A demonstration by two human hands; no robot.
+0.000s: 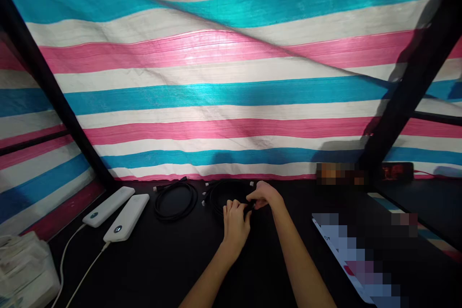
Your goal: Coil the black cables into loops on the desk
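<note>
A looped black cable (pixel 212 197) lies on the dark table before me, with several pale metal plug ends showing at its left and upper edges. My left hand (pixel 236 224) is over the right side of the loop, its fingers curled down on the black cable. Just right of it, my right hand (pixel 266 194) is closed in a pinch on a short black piece between the two hands, seemingly part of the cable. The fingertips partly hide that piece. A second coiled black cable (pixel 156 204) rests apart to the left.
Two white power banks (pixel 126 217) with white cords lie at the left. A whitish bag-covered object (pixel 27 269) stands at the lower left. At the right is a flat, pixelated light-coloured object (pixel 335 245). Striped sheeting (pixel 216 91) hangs behind the table.
</note>
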